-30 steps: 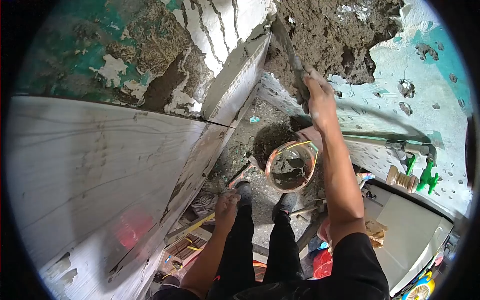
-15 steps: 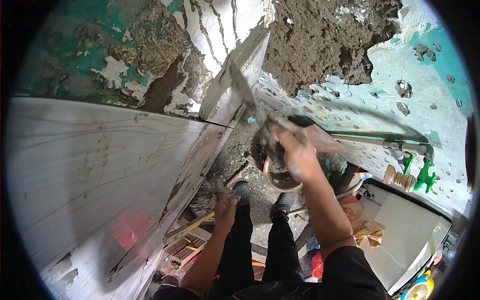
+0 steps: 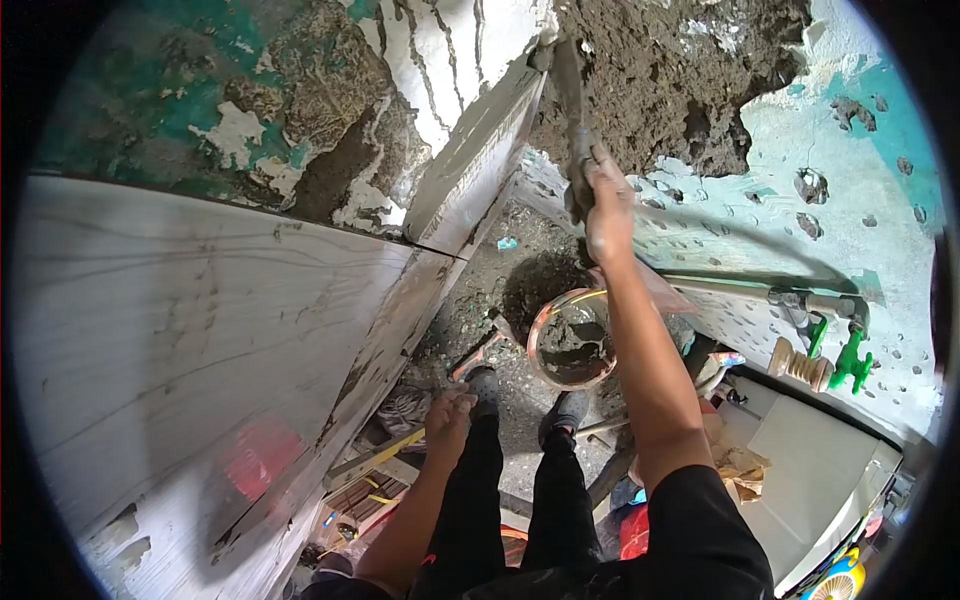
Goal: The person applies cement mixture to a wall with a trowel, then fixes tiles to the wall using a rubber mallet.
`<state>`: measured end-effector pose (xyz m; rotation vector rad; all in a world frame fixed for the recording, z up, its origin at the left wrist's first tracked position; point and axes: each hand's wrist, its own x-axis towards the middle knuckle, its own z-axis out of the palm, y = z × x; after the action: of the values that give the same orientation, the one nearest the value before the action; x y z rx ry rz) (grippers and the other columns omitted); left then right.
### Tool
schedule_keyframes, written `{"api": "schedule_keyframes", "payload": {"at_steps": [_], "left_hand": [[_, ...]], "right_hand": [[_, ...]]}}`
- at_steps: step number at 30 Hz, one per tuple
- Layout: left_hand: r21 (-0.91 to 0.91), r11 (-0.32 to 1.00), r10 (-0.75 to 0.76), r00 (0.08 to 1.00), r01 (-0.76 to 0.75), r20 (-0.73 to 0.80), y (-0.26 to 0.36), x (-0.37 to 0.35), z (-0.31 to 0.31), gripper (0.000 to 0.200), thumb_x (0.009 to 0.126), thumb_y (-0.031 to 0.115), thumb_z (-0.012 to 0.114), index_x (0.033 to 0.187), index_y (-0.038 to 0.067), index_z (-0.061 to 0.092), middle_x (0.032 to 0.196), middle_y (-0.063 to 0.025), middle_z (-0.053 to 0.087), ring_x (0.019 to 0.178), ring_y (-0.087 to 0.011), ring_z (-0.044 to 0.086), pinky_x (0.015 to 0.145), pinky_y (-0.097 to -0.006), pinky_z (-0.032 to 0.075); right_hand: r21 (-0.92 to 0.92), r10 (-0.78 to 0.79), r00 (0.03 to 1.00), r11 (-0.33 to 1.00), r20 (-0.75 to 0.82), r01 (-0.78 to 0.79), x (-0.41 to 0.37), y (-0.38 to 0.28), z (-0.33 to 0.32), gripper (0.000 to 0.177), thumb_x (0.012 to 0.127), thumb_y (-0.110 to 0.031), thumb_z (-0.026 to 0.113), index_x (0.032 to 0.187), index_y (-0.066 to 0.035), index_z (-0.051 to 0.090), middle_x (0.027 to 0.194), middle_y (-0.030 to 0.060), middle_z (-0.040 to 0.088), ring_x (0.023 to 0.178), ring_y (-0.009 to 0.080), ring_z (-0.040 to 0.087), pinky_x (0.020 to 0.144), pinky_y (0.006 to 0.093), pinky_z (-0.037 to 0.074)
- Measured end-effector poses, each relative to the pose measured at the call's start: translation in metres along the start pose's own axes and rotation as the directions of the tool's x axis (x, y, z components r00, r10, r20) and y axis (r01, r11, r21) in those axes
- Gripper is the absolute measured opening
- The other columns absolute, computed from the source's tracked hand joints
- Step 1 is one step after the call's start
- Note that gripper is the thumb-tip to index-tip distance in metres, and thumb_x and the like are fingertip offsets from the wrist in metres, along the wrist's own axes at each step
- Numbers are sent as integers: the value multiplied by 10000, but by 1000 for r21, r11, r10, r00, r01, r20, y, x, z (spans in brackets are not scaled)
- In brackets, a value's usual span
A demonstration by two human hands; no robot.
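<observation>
My right hand (image 3: 610, 215) is wrapped round the handle of a mortar-smeared trowel (image 3: 569, 95). The long blade points up, its tip close to the top end of a narrow tile strip (image 3: 480, 165) whose edge carries grey mortar. Below my right forearm a bucket (image 3: 537, 352) stands on the floor with wet mortar (image 3: 575, 335) inside. My left hand (image 3: 447, 420) hangs low beside the large tiled panel (image 3: 200, 330), fingers curled; whether anything is in them cannot be made out.
Rough brown masonry (image 3: 650, 90) shows through the pitted right wall. A pipe with green valves (image 3: 850, 362) and a spool (image 3: 798, 365) juts out there. An orange-handled tool (image 3: 478, 357) lies by my feet. A white box-like surface (image 3: 810, 440) stands at right.
My right hand has moved up and away from above the bucket, bringing the trowel to the top of the tile strip. The bucket now shows more fully. My left hand has barely moved.
</observation>
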<state>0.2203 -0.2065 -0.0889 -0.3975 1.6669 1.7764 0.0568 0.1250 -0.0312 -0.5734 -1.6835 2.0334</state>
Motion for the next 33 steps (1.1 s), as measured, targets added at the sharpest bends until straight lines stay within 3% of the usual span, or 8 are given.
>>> {"api": "schedule_keyframes", "payload": {"at_steps": [3,6,11,14,18,28,29,33], "left_hand": [[20,1000,-23,1000,23,-7,-3,1,-3,377,856,196,581,1176,11,504,1012,-65,591,960,-136,550,859,-273,408],[8,1000,-14,1000,14,-14,-5,3,-7,375,853,193,585,1173,16,507,1015,-63,590,954,-136,550,865,-281,407],[24,1000,-3,1000,3,-2,-3,0,-7,366,861,204,579,1156,-1,508,1008,-65,592,933,-132,545,859,-273,403],[29,999,-22,1000,22,-4,7,-4,-3,362,888,189,553,1151,-52,493,1004,-88,597,959,-142,543,896,-278,394],[-53,999,2,1000,-1,22,-4,0,-3,351,879,170,567,1145,-48,495,1004,-102,595,987,-149,534,917,-294,391],[-99,995,-19,1000,18,-5,-3,-7,6,392,821,237,630,1144,37,533,994,-41,595,933,-124,536,851,-265,393],[-93,996,-17,1000,16,0,-4,-7,4,398,823,241,629,1148,36,530,994,-41,594,931,-125,535,849,-267,393],[-59,998,-9,1000,10,14,-7,-8,2,409,832,250,622,1160,30,516,982,-41,590,917,-120,530,833,-265,392]], "right_hand": [[-278,-278,957,915,89,291,15,32,2,366,908,-134,465,1247,4,496,877,70,544,678,158,498,624,256,414],[-597,-502,818,576,281,559,27,51,-8,389,890,-109,500,1264,-6,475,914,124,518,781,245,501,727,310,430],[-773,-472,839,415,269,481,2,22,-25,378,865,-124,540,1234,-40,523,977,170,540,895,312,550,780,365,440],[-714,-314,932,610,179,343,-17,-2,-39,395,886,-154,532,1261,-36,499,958,163,568,907,289,559,782,370,440],[-251,53,997,966,-61,-67,-20,-47,-20,401,919,-206,452,1265,-9,493,846,60,565,722,134,501,669,262,429],[-280,184,983,944,11,-174,-23,-74,30,405,930,-237,443,1284,-45,480,691,14,532,559,71,468,445,229,349],[-345,-10,1000,939,-20,2,-17,-47,31,382,935,-228,435,1272,-59,499,648,7,534,502,68,453,409,227,336],[-317,253,967,920,24,-232,-49,-76,46,324,925,-204,445,1155,-22,584,604,-53,443,523,44,372,453,235,290]]}}
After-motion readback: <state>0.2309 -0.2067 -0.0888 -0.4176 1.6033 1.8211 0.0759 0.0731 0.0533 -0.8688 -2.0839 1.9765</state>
